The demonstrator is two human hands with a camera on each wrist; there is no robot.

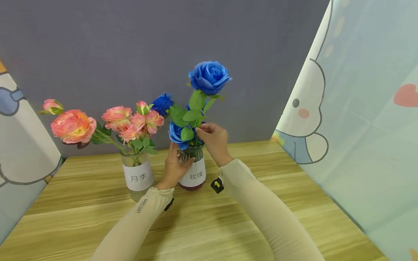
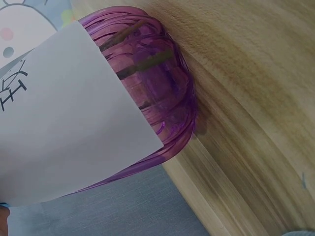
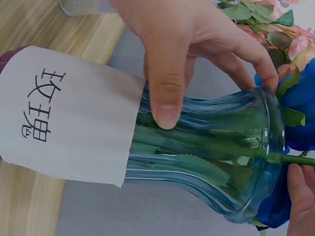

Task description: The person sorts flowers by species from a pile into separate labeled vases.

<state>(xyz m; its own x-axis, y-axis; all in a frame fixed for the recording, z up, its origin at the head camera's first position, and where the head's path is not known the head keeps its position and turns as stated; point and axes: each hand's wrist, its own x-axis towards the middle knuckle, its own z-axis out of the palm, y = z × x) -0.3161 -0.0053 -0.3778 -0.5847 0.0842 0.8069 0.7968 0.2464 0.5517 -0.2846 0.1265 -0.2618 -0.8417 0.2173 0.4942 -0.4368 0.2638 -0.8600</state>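
Observation:
A glass vase with a white paper label (image 1: 192, 176) stands on the table and holds several blue roses. Its neck is bluish glass, and its base (image 2: 165, 83) is purple, with stem ends showing inside. My left hand (image 1: 176, 166) grips the vase at the neck, the thumb on the front and the fingers round the far side. Above the rim, my right hand (image 1: 215, 139) pinches the green stem (image 3: 297, 160) of a rose. The tallest blue rose (image 1: 210, 77) rises above that hand. Lower blue roses (image 1: 177, 135) sit near the rim.
To the left stands a clear glass vase (image 1: 138, 177), also labelled, with several pink-orange flowers (image 1: 73, 126). The wood-grain table (image 1: 209, 232) meets a grey back panel (image 1: 137, 47). Cartoon-printed walls (image 1: 356, 137) close in both sides.

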